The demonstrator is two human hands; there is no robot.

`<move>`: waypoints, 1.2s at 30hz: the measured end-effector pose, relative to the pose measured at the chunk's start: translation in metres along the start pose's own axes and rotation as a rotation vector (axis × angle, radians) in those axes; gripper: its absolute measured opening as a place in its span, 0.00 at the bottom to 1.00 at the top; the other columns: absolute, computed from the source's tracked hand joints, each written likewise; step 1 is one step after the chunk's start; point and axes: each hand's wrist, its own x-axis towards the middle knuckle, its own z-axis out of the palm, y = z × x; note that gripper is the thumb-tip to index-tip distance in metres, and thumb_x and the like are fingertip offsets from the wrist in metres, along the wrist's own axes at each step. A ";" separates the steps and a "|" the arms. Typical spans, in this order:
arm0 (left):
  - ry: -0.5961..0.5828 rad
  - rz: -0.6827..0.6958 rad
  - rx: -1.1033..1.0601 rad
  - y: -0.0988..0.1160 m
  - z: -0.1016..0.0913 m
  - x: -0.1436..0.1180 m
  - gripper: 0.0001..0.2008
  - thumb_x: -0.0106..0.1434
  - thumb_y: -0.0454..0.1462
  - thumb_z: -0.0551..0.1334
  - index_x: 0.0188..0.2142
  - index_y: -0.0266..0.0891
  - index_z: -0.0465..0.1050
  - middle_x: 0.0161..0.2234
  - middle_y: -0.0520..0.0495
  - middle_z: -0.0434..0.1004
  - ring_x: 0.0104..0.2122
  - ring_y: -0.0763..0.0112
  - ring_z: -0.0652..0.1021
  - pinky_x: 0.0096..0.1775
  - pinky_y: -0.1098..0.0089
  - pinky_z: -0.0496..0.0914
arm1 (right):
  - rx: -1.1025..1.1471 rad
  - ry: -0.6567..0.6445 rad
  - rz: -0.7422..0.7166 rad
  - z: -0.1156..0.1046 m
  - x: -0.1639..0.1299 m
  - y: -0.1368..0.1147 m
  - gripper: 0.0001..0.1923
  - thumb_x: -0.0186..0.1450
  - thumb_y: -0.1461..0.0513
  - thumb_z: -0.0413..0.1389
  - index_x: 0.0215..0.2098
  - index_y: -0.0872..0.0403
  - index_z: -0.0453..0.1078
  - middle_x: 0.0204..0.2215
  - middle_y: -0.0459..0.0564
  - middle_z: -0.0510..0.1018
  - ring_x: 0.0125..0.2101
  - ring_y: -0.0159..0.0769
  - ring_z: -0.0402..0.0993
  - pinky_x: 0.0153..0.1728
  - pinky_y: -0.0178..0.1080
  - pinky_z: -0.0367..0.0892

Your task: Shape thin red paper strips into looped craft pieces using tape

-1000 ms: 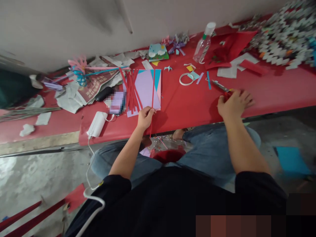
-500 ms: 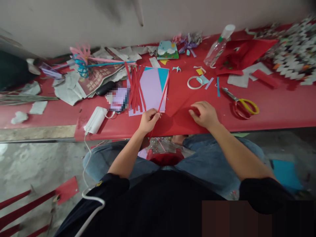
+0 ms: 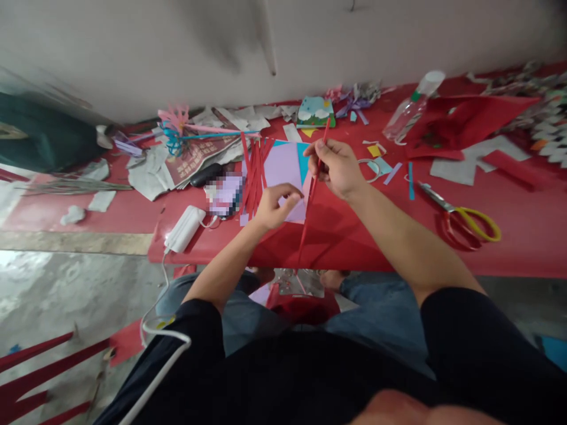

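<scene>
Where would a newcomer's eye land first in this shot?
Probably on the long, thin red strip at the centre, pinched upright in the right hand, with the left hand curved just to its left. Next, likely, the scissors with a bright yellow handle loop, lying to the right on the red tabletop. Then perhaps the frilly pink bunch at the left rear.

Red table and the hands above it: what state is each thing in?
Right hand, closed on the red strip.
Red strip, held, slanting.
Left hand, open, apparently empty.
Scissors, lying down, blades apparently closed.
Clear bottle, white top on.
White box, cable attached.
Loose strips, lying bunched.
</scene>
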 end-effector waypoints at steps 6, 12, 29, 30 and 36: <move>0.193 -0.118 -0.579 -0.037 0.022 0.069 0.21 0.71 0.58 0.73 0.50 0.46 0.85 0.44 0.48 0.87 0.32 0.75 0.81 0.36 0.69 0.75 | 0.044 -0.026 0.227 -0.014 -0.030 0.026 0.36 0.69 0.28 0.63 0.34 0.51 0.75 0.21 0.46 0.77 0.19 0.30 0.64 0.19 0.34 0.51; 0.169 -0.200 -0.703 -0.045 0.018 0.043 0.19 0.68 0.50 0.79 0.53 0.48 0.88 0.46 0.46 0.89 0.36 0.75 0.83 0.42 0.71 0.79 | 0.026 -0.081 0.305 0.001 -0.049 0.019 0.30 0.74 0.35 0.65 0.38 0.53 0.80 0.23 0.45 0.78 0.21 0.29 0.65 0.23 0.36 0.58; 0.107 -0.153 -0.679 -0.022 0.017 0.040 0.13 0.68 0.49 0.79 0.42 0.45 0.86 0.37 0.47 0.83 0.35 0.71 0.82 0.37 0.67 0.78 | -0.115 -0.038 0.326 0.019 -0.063 0.001 0.28 0.74 0.40 0.68 0.31 0.53 0.77 0.24 0.46 0.80 0.26 0.32 0.77 0.31 0.37 0.71; 0.107 -0.162 -0.679 -0.023 0.017 0.040 0.14 0.68 0.49 0.80 0.41 0.44 0.86 0.36 0.47 0.82 0.35 0.71 0.82 0.36 0.68 0.78 | -0.111 -0.028 0.338 0.020 -0.063 0.001 0.27 0.74 0.41 0.69 0.31 0.53 0.77 0.24 0.46 0.80 0.26 0.32 0.77 0.31 0.37 0.70; 0.058 -0.210 -0.719 -0.028 0.015 0.043 0.13 0.69 0.47 0.79 0.41 0.42 0.84 0.35 0.49 0.80 0.31 0.75 0.79 0.30 0.72 0.74 | -0.123 -0.002 0.345 0.018 -0.060 0.006 0.27 0.73 0.41 0.70 0.30 0.54 0.77 0.24 0.45 0.80 0.23 0.28 0.69 0.28 0.36 0.64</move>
